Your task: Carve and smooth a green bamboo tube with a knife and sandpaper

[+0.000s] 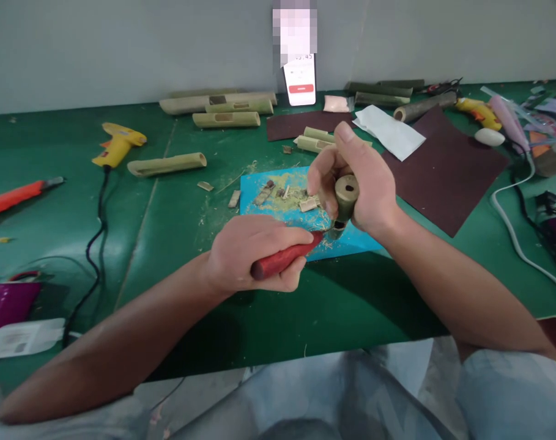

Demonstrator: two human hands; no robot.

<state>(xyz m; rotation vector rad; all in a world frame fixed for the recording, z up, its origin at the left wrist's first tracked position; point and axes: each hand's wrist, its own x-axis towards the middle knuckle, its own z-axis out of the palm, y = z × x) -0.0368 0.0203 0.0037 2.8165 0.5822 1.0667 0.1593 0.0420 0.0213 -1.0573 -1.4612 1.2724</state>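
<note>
1. I have the left hand (pixel 245 244) wrapped firmly round the red handle of a tool (pixel 280 256), above the middle of the worktop (pixel 204 330), toward its near edge. The thin end points at the tube; I cannot tell whether it touches.
2. I have the right hand (pixel 372 180) curled round a short tube (pixel 346 198), gripping it at a tilt over the blue board (pixel 360 241). Its upper end face has a round hole, and lower down there is a dark side opening beside the tool.
3. Done so far, I judge: that hole and opening exist, and the shavings (pixel 284 183) and loose chips on the board point to plenty of carving.
4. Left to do: I take the side opening to be in hand rather than finished. Its depth and edges are too small for me to read.
5. Toward the far edge, left of the phone (pixel 300 85), I count at least two pale tubes (pixel 226 120) with openings cut in their sides, so that cutting looks complete there.
6. Near the far edge to the right, the dark tubes (pixel 382 98) show no side openings that I can make out; they may be unworked.
</note>
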